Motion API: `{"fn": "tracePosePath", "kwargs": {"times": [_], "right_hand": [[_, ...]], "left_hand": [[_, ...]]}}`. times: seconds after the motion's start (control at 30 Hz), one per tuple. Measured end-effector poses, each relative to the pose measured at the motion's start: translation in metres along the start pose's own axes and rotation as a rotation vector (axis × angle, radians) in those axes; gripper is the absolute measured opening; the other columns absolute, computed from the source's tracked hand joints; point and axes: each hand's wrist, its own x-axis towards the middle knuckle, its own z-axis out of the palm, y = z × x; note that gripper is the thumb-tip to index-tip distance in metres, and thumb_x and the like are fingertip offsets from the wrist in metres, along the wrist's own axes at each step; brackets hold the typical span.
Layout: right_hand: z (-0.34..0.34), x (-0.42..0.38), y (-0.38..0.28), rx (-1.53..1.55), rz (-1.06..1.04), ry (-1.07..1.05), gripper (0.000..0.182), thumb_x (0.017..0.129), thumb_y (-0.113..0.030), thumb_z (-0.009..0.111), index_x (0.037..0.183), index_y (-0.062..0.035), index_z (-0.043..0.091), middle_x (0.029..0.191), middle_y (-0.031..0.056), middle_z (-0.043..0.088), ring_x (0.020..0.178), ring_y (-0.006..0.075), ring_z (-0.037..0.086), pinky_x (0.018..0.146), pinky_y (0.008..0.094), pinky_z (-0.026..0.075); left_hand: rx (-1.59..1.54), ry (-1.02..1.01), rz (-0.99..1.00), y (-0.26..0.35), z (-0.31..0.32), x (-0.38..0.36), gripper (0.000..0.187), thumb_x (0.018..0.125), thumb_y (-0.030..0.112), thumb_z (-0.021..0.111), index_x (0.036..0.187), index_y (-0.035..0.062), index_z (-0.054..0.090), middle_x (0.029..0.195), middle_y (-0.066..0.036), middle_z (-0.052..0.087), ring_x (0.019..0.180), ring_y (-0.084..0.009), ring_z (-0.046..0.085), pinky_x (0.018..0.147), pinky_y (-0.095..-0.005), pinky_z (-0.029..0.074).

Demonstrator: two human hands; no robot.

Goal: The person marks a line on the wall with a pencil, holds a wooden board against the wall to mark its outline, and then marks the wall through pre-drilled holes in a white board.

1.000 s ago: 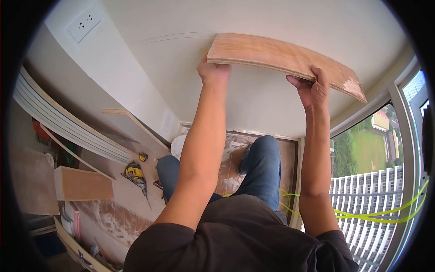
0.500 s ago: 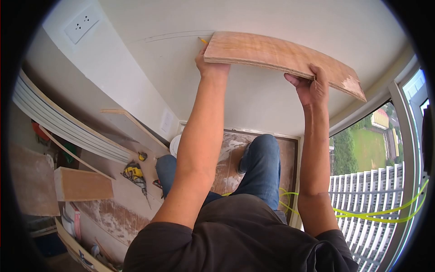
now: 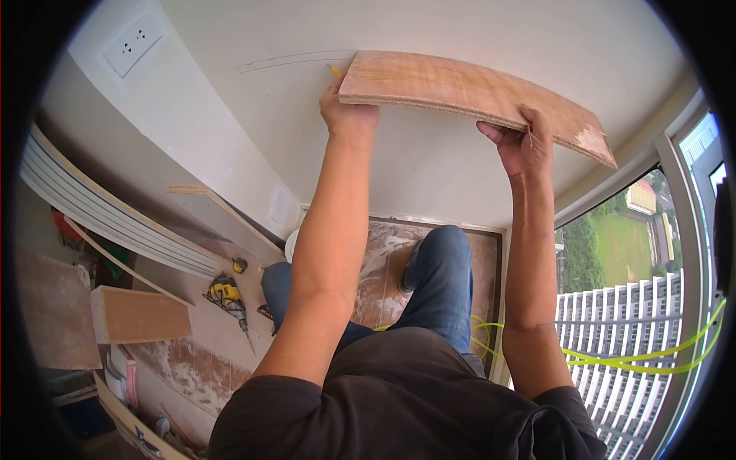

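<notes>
A plywood board (image 3: 460,84) is held up against the pale wall, its right end lower than its left. My left hand (image 3: 346,113) is closed at the board's left end, with its fingers partly hidden behind it. A yellow pencil (image 3: 335,70) pokes out of that same hand, close to the wall. My right hand (image 3: 529,146) grips the lower edge toward the right end, thumb on the front face. Left of the board, thin pencil lines (image 3: 295,60) curve along the wall.
A yellow drill (image 3: 225,293) and a tape measure (image 3: 239,265) lie at lower left, near an upright board (image 3: 222,211) and a wooden box (image 3: 143,314). Green cable (image 3: 644,364) crosses at the right by the window (image 3: 613,253). A socket plate (image 3: 133,44) is at upper left.
My left hand has shifted slightly left in view, with the pencil. The board and my right hand appear a little further left and up; the whole view has shifted slightly too.
</notes>
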Motion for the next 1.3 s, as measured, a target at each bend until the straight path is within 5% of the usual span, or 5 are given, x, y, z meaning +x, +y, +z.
{"fn": "tracePosePath", "kwargs": {"times": [0.4,0.5,0.9,1.07,1.3], "right_hand": [[0.0,-0.001,0.0,0.011,-0.012,-0.027,0.042,0.089,-0.018,0.055,0.121,0.0084,0.046,0.113,0.0227,0.057,0.1,0.0376,0.064,0.075,0.0556,0.06],[0.003,-0.003,0.0,0.006,-0.018,0.005,0.043,0.089,-0.018,0.056,0.121,0.0084,0.046,0.114,0.0226,0.056,0.101,0.0368,0.063,0.074,0.0546,0.06],[0.0,-0.004,-0.001,0.053,-0.005,-0.037,0.038,0.09,-0.018,0.055,0.116,0.0091,0.051,0.109,0.0217,0.06,0.096,0.0353,0.065,0.073,0.0528,0.061],[0.001,-0.003,0.0,0.035,-0.015,-0.047,0.04,0.09,-0.018,0.056,0.12,0.008,0.049,0.112,0.0209,0.058,0.098,0.0358,0.064,0.073,0.0531,0.061],[-0.002,-0.002,0.0,0.022,-0.024,-0.032,0.043,0.089,-0.017,0.057,0.122,0.0089,0.046,0.114,0.0209,0.058,0.101,0.0358,0.064,0.073,0.0514,0.062]], "left_hand": [[0.641,-0.024,-0.094,0.004,-0.044,-0.012,0.015,0.097,0.008,0.046,0.106,0.0022,0.058,0.086,-0.008,0.06,0.065,-0.0172,0.052,0.059,-0.0345,0.045],[0.729,-0.046,-0.227,-0.013,-0.036,-0.032,0.007,0.096,0.011,0.051,0.095,0.0074,0.058,0.082,-0.004,0.058,0.064,-0.0148,0.049,0.06,-0.0352,0.043],[0.752,0.121,-0.082,0.017,-0.049,-0.019,0.008,0.095,0.01,0.054,0.098,0.0062,0.06,0.081,-0.003,0.06,0.068,-0.0154,0.055,0.062,-0.0345,0.043],[1.026,-0.17,0.417,0.061,-0.003,0.006,0.026,0.096,0.02,0.053,0.111,0.0011,0.061,0.091,-0.005,0.064,0.083,-0.0151,0.06,0.072,-0.0315,0.046],[1.978,-0.939,0.647,0.081,0.097,0.022,0.026,0.092,0.023,0.051,0.101,0.0003,0.06,0.086,-0.011,0.064,0.083,-0.022,0.06,0.077,-0.0348,0.048]]}}
